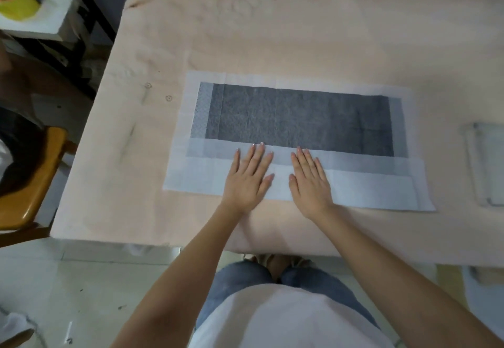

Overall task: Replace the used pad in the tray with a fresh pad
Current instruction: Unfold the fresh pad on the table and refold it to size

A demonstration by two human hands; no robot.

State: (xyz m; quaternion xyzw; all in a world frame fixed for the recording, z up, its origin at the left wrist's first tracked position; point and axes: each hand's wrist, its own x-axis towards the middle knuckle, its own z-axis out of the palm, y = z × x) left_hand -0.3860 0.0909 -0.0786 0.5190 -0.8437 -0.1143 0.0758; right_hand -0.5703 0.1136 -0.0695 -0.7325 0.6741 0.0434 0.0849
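A pad with a dark grey middle and pale white-blue borders lies spread on the table. Its near edge is folded over toward the middle, forming a pale band. My left hand and my right hand lie side by side, flat with fingers straight, pressing on that folded near band at its centre. A clear plastic tray sits on the table at the right, apart from the pad; I see no pad in it.
The table's near edge runs just below my wrists. A wooden chair stands at the left. A side table with a yellow object is at the far left. My legs are under the table edge.
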